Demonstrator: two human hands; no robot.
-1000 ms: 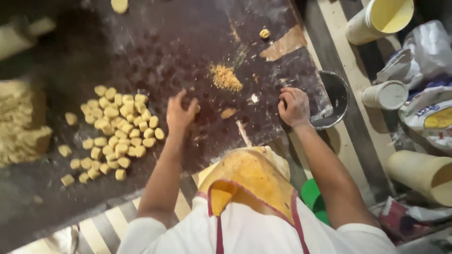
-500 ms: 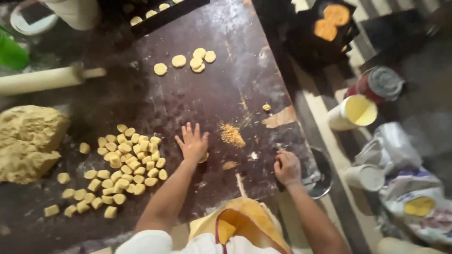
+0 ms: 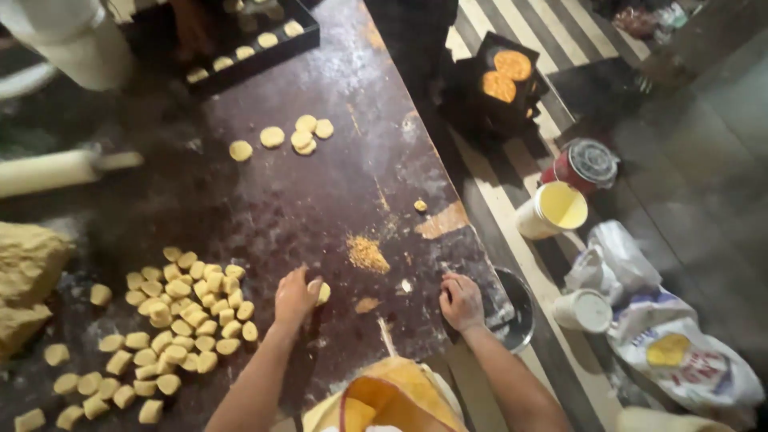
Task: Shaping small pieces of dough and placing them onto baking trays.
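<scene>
Dark, flour-dusted table (image 3: 320,200) fills the view. Near its edge, the left hand (image 3: 294,298) presses a dough piece (image 3: 322,292) under its closed fingers, just right of a heap of cut pieces (image 3: 172,320). The right hand (image 3: 462,301) rests curled and empty near the right edge, beside a metal bowl (image 3: 516,308). Flattened discs (image 3: 298,136) lie far off.

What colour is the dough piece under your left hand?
Pale yellow: the small dough piece under the left hand, head view.

Left hand (image 3: 294,298) presses a dough piece (image 3: 322,292) on the dark table (image 3: 320,192) — right hand (image 3: 462,302) curled nearby.
</scene>
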